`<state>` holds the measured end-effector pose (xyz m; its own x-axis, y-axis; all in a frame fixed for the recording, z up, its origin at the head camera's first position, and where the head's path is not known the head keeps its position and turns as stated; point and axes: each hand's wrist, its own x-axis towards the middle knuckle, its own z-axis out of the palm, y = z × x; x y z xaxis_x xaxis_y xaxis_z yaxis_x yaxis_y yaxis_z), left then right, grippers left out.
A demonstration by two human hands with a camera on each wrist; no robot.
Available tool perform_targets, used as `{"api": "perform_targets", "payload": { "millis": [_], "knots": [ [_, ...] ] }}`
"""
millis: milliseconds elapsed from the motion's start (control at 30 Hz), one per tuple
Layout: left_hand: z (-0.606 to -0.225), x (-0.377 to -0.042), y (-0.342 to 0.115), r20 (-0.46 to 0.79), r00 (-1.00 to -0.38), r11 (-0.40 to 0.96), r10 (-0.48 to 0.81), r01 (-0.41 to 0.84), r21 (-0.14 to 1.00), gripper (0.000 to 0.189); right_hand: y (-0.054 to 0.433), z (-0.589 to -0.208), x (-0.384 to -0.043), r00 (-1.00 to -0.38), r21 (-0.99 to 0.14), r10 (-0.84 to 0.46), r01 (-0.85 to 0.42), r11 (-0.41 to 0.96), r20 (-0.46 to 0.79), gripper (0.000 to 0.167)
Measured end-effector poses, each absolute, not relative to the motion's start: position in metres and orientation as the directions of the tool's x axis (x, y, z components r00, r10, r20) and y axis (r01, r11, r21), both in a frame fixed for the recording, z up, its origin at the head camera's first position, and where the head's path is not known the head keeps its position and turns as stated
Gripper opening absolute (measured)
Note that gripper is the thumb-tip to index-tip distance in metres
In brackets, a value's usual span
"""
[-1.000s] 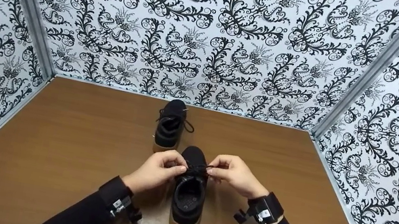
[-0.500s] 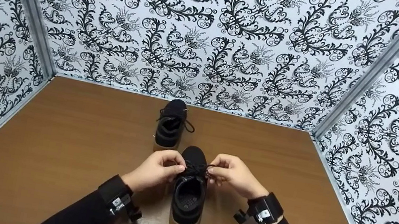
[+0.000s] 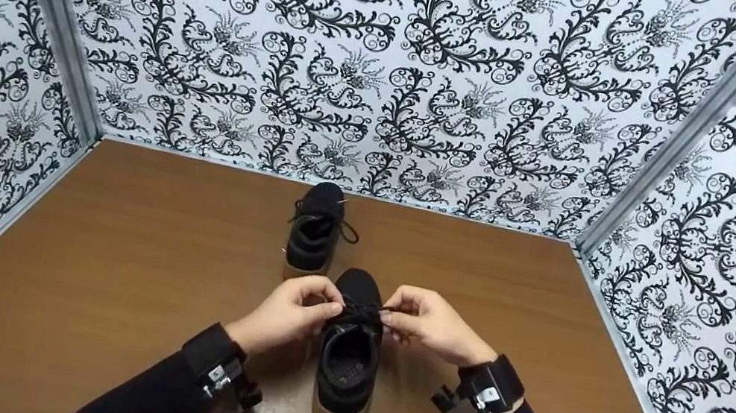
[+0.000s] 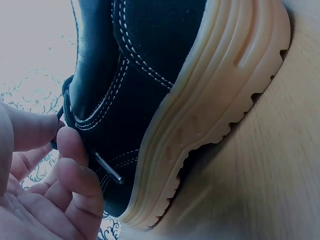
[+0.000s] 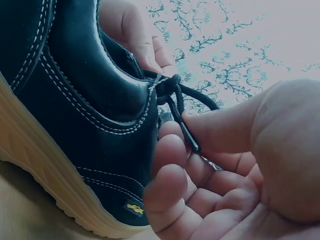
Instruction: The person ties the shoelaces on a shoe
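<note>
A black lace-up shoe (image 3: 340,410) with a tan sole stands on the table, its toe pointing away from me. My left hand (image 3: 290,310) pinches a shoelace between thumb and forefinger at the left of the lacing. A lace end with a metal-like tip (image 4: 108,168) hangs beside those fingers in the left wrist view. On the other side, my right hand (image 3: 434,326) pinches a shoelace with thumb and fingers. The right wrist view shows a lace knot (image 5: 170,86) over the tongue, and a dark lace end (image 5: 187,132) near the right thumb.
A second black shoe (image 3: 310,251) with loose laces stands farther back, slightly left. The brown wooden table (image 3: 127,240) is bounded by black-and-white patterned walls (image 3: 332,64) at the back and both sides.
The right fingers have shifted slightly on the lace, and the lace between the hands changes shape a little. The left hand and both shoes stay nearly in place.
</note>
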<state>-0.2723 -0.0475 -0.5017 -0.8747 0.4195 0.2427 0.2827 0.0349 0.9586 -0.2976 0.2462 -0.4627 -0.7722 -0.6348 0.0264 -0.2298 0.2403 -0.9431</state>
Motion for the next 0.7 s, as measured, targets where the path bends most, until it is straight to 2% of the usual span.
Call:
{"api": "perform_targets", "payload": {
  "millis": [200, 500, 700],
  "knots": [
    [-0.5028, -0.2725, -0.0471, 0.214, -0.883, 0.026, 0.418, 0.247, 0.969, 0.014, 0.2471, -0.4616, -0.2975, -0.776, -0.939, -0.630, -0.239, 0.246, 0.032, 0.016],
    [-0.5022, -0.2708, -0.0456, 0.285, -0.858, 0.046, 0.427, 0.335, 0.941, 0.013, 0.2432, -0.4665, -0.2975, -0.783, -0.938, -0.619, -0.255, 0.236, 0.057, 0.018],
    [-0.5029, -0.2722, -0.0448, 0.279, -0.859, 0.038, 0.428, 0.326, 0.945, 0.010, 0.2468, -0.4655, -0.2986, -0.787, -0.963, -0.616, -0.193, 0.186, 0.039, 0.024]
  ]
}}
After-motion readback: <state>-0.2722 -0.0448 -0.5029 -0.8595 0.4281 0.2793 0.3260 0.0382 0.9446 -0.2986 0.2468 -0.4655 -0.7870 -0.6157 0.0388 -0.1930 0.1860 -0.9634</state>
